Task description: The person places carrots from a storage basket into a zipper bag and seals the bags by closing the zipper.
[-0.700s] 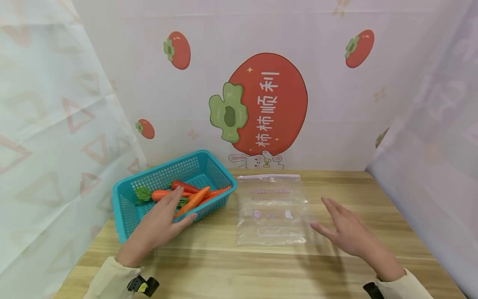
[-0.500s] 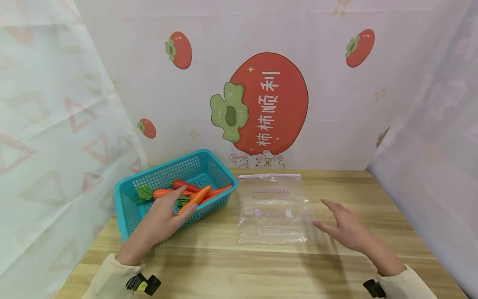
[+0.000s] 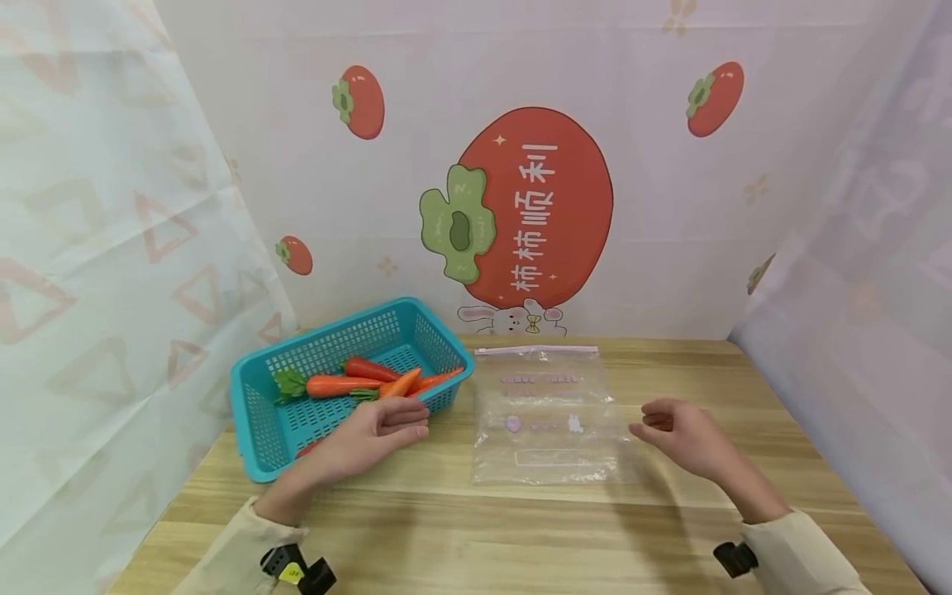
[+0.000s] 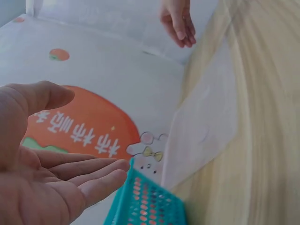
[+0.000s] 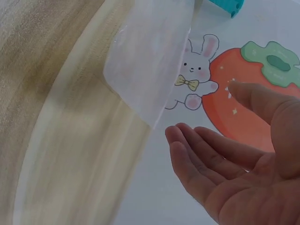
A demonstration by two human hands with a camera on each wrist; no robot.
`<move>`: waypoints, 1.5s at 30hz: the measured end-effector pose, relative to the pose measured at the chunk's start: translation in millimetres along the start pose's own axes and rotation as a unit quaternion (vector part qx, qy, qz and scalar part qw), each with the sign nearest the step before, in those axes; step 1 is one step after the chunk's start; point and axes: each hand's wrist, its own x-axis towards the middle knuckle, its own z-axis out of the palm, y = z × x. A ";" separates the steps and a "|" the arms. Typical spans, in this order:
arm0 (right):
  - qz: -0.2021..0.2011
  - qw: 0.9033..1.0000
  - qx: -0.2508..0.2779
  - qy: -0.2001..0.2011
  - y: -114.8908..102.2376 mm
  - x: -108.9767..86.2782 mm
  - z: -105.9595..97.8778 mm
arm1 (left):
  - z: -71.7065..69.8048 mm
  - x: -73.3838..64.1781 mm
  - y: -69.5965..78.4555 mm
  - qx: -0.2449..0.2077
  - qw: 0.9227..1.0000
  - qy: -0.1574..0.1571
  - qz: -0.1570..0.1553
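My left hand (image 3: 368,436) hovers in front of the turquoise basket (image 3: 256,417), overlapping its near right edge in the head view. Its fingers are relaxed, and in the left wrist view the palm (image 4: 51,197) holds nothing. Inside the basket lie an orange carrot (image 3: 338,386) with a leafy top, a red pepper-like vegetable (image 3: 370,368) and more orange carrots (image 3: 402,383), partly hidden by the hand. Right of the basket, a clear zip bag (image 3: 546,438) lies flat on the table. Just past the bag's right side is my right hand (image 3: 687,434), fingers loosely bent around nothing.
The wooden table (image 3: 483,537) runs back to an upright printed cloth (image 3: 654,248) with a big red persimmon and a bunny. Further cloth walls stand at left and right. A small black device is strapped at each sleeve.
My left hand has shifted right and slightly down, away from over the basket, uncovering more of it. Fingers of both hands are a little more bent. Basket and bag stay in place.
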 end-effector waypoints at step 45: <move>0.105 0.994 0.009 -0.038 28.8 50.0 18.7 | 75.4 82.0 -59.8 -0.098 0.987 0.052 -0.118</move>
